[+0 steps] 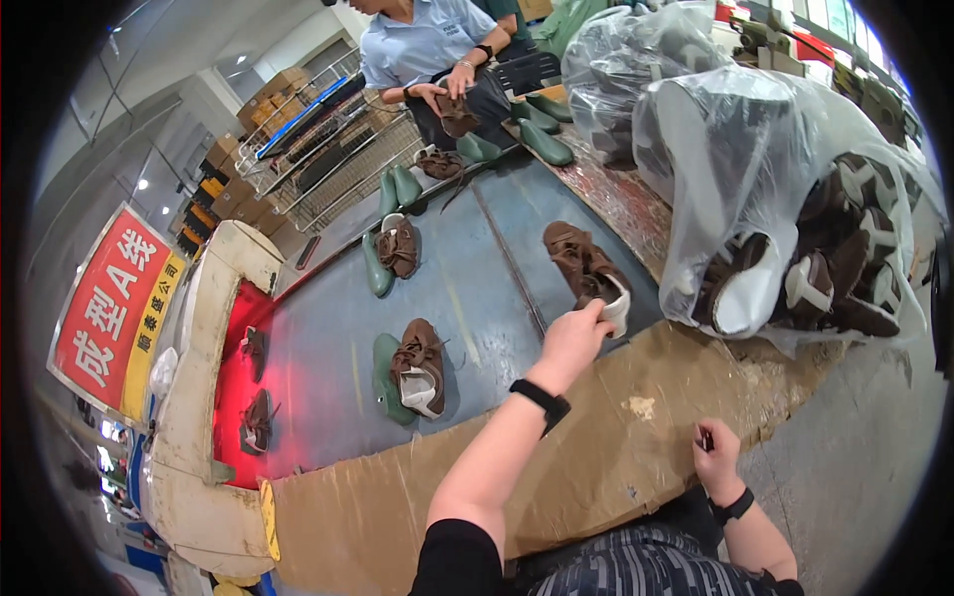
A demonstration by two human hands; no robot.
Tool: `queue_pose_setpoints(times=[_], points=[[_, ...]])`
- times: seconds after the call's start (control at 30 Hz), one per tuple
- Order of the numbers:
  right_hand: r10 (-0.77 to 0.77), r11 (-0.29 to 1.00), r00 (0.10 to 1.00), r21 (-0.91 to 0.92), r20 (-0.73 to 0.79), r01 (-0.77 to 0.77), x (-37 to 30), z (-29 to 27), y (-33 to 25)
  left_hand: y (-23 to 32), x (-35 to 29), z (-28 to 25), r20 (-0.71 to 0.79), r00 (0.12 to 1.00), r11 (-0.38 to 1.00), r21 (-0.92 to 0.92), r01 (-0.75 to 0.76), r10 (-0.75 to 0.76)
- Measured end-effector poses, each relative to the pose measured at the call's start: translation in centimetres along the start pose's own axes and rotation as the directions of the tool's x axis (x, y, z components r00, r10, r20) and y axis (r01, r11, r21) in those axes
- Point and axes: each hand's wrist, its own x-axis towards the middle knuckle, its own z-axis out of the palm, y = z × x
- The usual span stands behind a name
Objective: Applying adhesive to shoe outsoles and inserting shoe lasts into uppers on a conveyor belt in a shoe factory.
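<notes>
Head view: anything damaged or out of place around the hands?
Yes: between the left hand and right hand, the brown cardboard has a ragged pale patch, so its surface looks torn or stained; can't tell which.

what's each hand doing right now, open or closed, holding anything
Left hand: closed on the heel end of a brown shoe.
Right hand: closed around a small dark object, too hidden to identify.

On belt: roughly six shoes. Two bags, one sign.
</notes>
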Motion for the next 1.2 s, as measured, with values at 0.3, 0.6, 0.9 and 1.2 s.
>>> queue_pose_setpoints(times=[0.3,0.6,0.9,1.2], points=[[-0.097,0.995,0.994,-0.017,0.042,0.098,0.6,-0.2,-0.2,-3.7,6.9,6.6,0.077,0.997,0.998,0.050,0.028,-0.032],[-0.111,0.993,0.993,-0.036,0.038,0.113,0.5,-0.2,0.4,-5.1,9.7,7.9,0.168,0.983,0.994,0.095,0.059,-0.074],[-0.088,0.996,0.993,-0.016,0.074,0.089,-0.1,-0.8,0.7,-4.9,10.1,8.2,0.249,0.964,0.995,0.006,0.097,-0.096],[-0.050,0.992,0.998,0.119,0.027,0.047,0.5,-1.7,-0.4,1.9,-3.9,1.4,0.375,0.922,0.785,-0.543,0.298,-0.091]])
